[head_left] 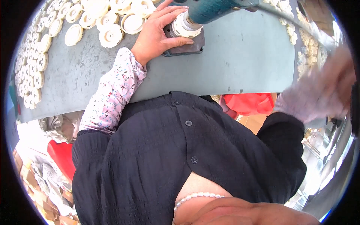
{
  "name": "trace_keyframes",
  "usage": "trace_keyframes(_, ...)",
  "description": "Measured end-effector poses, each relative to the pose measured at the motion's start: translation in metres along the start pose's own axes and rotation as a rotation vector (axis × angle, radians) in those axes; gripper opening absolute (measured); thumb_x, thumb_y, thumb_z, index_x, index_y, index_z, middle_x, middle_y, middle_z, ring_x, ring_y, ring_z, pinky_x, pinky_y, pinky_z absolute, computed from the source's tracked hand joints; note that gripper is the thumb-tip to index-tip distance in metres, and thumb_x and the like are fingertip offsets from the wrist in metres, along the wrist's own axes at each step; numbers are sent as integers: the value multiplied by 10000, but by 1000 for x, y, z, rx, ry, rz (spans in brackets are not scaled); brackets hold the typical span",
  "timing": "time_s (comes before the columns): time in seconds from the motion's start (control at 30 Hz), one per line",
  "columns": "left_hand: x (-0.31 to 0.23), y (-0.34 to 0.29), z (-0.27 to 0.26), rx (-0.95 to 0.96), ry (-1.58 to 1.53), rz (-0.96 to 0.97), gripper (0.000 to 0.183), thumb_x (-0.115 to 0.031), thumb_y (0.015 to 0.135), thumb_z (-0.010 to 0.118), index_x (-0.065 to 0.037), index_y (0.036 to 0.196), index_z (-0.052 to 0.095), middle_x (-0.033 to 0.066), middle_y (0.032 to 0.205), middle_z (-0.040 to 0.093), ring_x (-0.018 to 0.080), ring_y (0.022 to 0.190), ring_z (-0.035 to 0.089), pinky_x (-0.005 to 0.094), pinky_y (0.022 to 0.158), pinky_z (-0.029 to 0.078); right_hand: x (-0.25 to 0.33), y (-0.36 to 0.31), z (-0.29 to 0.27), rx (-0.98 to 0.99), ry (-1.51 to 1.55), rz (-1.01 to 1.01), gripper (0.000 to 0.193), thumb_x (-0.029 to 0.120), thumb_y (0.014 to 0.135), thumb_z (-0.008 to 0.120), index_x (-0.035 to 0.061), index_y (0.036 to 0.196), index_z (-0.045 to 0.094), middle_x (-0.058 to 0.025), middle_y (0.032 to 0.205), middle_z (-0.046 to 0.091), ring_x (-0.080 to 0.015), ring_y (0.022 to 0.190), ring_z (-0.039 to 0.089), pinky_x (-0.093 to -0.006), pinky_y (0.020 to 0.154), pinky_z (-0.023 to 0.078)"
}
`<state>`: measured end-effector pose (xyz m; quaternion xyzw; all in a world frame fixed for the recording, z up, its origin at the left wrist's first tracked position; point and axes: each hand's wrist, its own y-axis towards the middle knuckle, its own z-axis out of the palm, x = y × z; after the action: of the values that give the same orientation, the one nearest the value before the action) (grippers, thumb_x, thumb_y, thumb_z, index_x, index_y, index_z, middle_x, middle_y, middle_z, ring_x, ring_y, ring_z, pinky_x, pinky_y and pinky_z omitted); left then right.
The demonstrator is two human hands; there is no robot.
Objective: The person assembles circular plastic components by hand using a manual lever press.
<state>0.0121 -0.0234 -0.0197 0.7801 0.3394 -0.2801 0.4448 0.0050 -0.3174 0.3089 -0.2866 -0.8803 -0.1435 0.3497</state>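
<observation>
My left hand (157,33) reaches over the grey table, thumb and fingers curved round a cream round plastic part (182,30). This part sits on a dark square base plate (183,49). Down onto its top comes the metal tip (188,21) of a teal machine head (213,9), which hides some of it. At the far right my right hand (339,73) is raised and smeared by motion, near the outer end of a long grey lever (300,25). Whether its fingers grip the lever cannot be made out.
Several cream round parts (111,36) lie across the table's (240,56) far left and along its left edge. Small cream pieces (309,41) are heaped beyond the right edge. A red bag (249,103) hangs below the front edge, and cardboard pieces (33,180) lie at lower left.
</observation>
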Motion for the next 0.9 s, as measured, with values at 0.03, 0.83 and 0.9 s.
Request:
trace_keyframes(0.03, -1, -1, 0, -7, -14, -9, 763, -256, 732, 962, -105, 1420, 669, 95, 1521, 604, 379, 1558, 363, 504, 1273, 299, 8, -22, 13, 427, 35, -49, 180, 60, 780, 738, 113, 669, 606, -49, 849, 719, -163, 633, 675, -346, 682, 587)
trace_keyframes(0.83, -10, 19, -64, -398, 760, 8, 605, -340, 748, 932, -84, 1266, 755, 107, 1334, 684, 359, 1361, 537, 488, 1152, 410, -343, -6, 143, -620, -733, 886, 434, 392, 902, 750, 68, 1190, 756, -221, 1067, 765, -424, 1039, 707, -471, 920, 548)
trace_keyframes(0.9, -13, 9, -59, -482, 685, 64, 512, -292, 777, 902, -82, 1223, 761, 94, 1273, 692, 358, 1286, 580, 493, 1115, 447, -357, 1, 154, -639, -625, 736, 440, 373, 872, 766, 58, 1179, 751, -218, 1115, 759, -415, 1065, 703, -460, 933, 546)
